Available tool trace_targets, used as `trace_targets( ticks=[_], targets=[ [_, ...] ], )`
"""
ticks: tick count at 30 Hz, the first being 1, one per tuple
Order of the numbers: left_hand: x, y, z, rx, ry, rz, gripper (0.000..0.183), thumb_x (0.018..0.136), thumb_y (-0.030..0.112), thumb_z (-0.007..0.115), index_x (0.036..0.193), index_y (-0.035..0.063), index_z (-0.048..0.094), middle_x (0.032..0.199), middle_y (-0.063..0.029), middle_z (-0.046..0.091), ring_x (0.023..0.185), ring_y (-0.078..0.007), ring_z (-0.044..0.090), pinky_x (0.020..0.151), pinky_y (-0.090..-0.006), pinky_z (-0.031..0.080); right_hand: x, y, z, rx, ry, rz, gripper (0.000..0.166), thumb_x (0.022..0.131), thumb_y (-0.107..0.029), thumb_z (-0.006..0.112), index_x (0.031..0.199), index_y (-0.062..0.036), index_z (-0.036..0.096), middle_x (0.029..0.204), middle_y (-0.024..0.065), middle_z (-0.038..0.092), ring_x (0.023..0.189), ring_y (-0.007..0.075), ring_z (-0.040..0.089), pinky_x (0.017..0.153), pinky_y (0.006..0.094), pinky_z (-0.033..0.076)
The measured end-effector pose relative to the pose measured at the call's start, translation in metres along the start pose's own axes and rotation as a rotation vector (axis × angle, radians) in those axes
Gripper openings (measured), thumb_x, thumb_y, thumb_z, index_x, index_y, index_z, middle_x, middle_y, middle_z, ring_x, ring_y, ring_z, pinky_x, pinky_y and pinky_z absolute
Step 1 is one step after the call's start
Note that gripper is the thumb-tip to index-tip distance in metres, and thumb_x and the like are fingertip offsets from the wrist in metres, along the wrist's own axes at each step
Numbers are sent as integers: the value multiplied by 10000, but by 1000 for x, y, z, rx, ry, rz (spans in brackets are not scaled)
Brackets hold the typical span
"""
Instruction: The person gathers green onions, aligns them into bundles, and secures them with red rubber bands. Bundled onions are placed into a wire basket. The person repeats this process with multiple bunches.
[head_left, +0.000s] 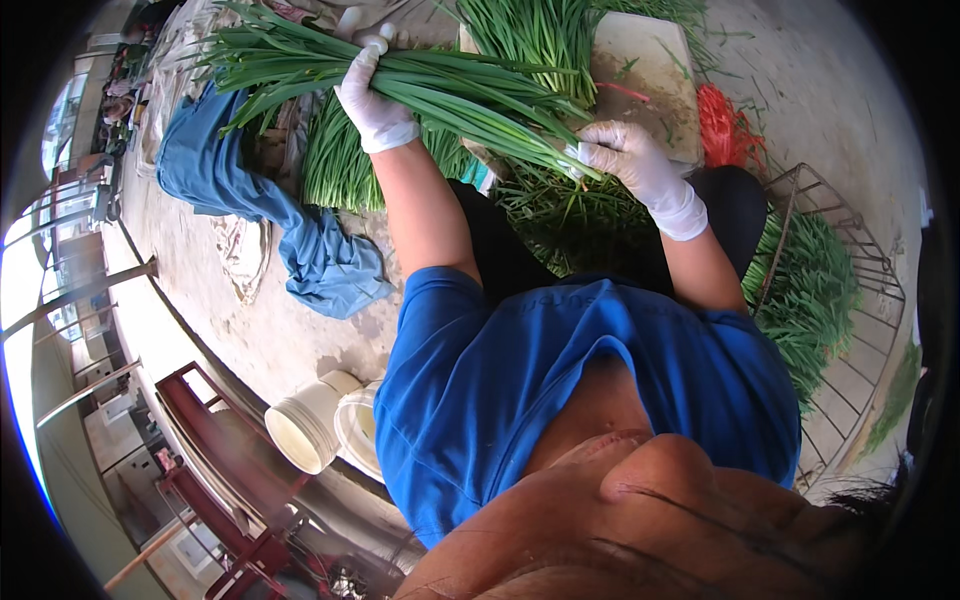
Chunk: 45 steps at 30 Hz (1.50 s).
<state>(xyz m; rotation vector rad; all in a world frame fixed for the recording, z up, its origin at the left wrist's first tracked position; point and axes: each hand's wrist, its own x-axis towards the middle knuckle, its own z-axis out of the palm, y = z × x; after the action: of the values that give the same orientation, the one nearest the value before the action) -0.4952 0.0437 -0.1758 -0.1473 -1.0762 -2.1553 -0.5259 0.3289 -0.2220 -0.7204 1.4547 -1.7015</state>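
Note:
A long bunch of garlic chives (465, 86) stretches between my two gloved hands, held up in front of me. My left hand (375, 97), in a thin white glove, is wrapped around its leafy middle, with the leaf tips fanning out to the far left. At the pale stem ends, my right hand (630, 161) pinches some stems between thumb and fingers. Below that hand lies a heap of loose trimmings (559, 206) between my legs. Another pile of chives (337, 161) rests under my left forearm, partly hidden by it.
Ahead, more chives (525, 37) lie on a dirty white board (649, 56). Red plastic twine (724, 127) is to its right. A wire rack (862, 232) with chives (810, 292) stands at my right. Blue cloth (225, 169) and a white bucket (304, 431) are on my left.

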Motion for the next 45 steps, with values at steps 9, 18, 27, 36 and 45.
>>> trace_targets(
  ticks=[9,18,27,36,45],
  targets=[
    [10,12,-31,-54,-135,114,511,790,51,554,1277,25,401,796,-56,582,932,-215,582,899,-401,450,-10,38,3,81,-114,-28,225,889,-192,591,904,22,657,825,49,646,785,127,579,756,273,447],
    [31,43,-87,-330,-83,291,339,830,41,515,1167,9,534,944,-142,660,895,-211,641,867,-378,508,-39,153,-31,-1116,-44,321,342,754,-282,681,1028,-79,661,1007,132,643,998,281,597,866,375,462],
    [26,16,-58,-292,178,88,163,774,77,547,922,18,585,822,-82,625,761,-216,579,819,-369,483,73,29,37,140,203,2,443,829,-354,671,1078,8,610,863,47,647,630,73,572,580,200,468],
    [31,-6,-81,-166,596,85,114,776,116,494,738,46,576,798,-92,627,744,-240,562,788,-367,478,24,73,64,-1197,-385,-125,364,834,-409,560,827,-62,670,741,111,652,722,305,642,661,417,499],
    [24,-10,-85,-300,519,-106,119,773,119,508,715,59,593,796,-73,640,764,-243,577,809,-384,477,75,77,5,-315,518,-38,815,726,-449,737,1256,81,417,1200,196,557,996,282,607,864,341,482]
  ],
)
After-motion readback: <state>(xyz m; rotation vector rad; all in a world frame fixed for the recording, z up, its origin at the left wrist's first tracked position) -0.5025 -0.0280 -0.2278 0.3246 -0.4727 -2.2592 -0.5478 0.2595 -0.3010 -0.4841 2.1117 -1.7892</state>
